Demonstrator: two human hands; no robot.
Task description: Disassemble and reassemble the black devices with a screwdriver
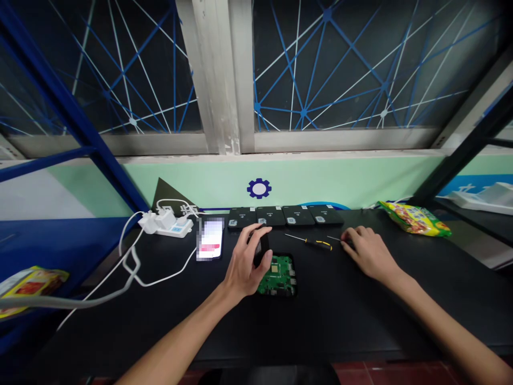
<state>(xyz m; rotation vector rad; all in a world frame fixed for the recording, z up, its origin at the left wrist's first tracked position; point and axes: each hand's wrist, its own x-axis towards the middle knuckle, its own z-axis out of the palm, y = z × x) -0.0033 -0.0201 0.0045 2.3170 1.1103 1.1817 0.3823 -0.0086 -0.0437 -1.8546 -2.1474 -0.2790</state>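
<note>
My left hand point(248, 259) curves its thumb and fingers around a small black block-like part point(262, 247), whose exact kind I cannot make out. Just below and right of those fingers, a green circuit board point(282, 271) lies in a black open case on the desk. My right hand point(366, 250) rests low on the desk with its fingers closed over a screwdriver point(333, 238); only the thin metal shaft shows, pointing left, and the handle is hidden. Between the hands lies a second screwdriver point(318, 244) with a black and yellow handle.
Several flat black boxes point(270, 216) line the back of the desk point(320, 321). On the left are a lit phone point(210, 239), a white power strip point(174, 227) and loose white cables point(164, 279). A green and yellow snack bag point(417, 219) lies at the right rear.
</note>
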